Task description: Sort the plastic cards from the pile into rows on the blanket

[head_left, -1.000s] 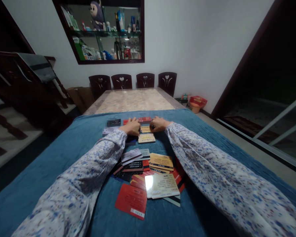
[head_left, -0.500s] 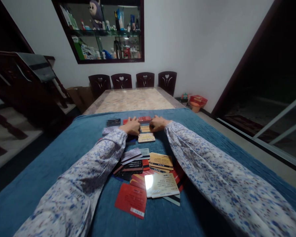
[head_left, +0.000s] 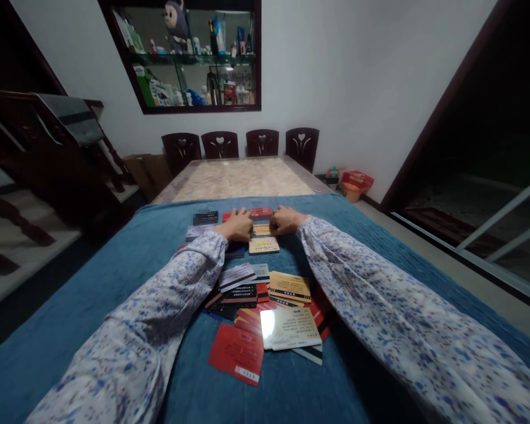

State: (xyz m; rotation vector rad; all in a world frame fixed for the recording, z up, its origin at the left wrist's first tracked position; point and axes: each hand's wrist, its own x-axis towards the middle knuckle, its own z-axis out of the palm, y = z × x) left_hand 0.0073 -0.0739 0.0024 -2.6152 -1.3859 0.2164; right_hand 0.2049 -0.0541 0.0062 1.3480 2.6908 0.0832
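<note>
On the blue cloth [head_left: 159, 330], both hands reach to the far stacks of cards. My left hand [head_left: 238, 226] has curled fingers at the left end of a yellow card stack [head_left: 261, 230]. My right hand [head_left: 287, 221], also curled, is at that stack's right end, so the stack lies between them. Directly in front is a cream card stack [head_left: 264, 245]. Red card stacks [head_left: 260, 212] lie just behind. Left of my left hand are a black stack [head_left: 206, 218] and a lilac stack [head_left: 198, 232], the latter partly behind my sleeve.
Nearer me is a loose, overlapping pile: a red card [head_left: 237, 353], pale gold cards [head_left: 291, 330], yellow cards [head_left: 290, 285], black cards [head_left: 236, 296] and lilac cards [head_left: 237, 277]. Several chairs [head_left: 262, 143] stand beyond the marble tabletop [head_left: 247, 176].
The view has shifted slightly, so everything sits a little further right in the picture. Both hands stay at the yellow stack with no clear movement.
</note>
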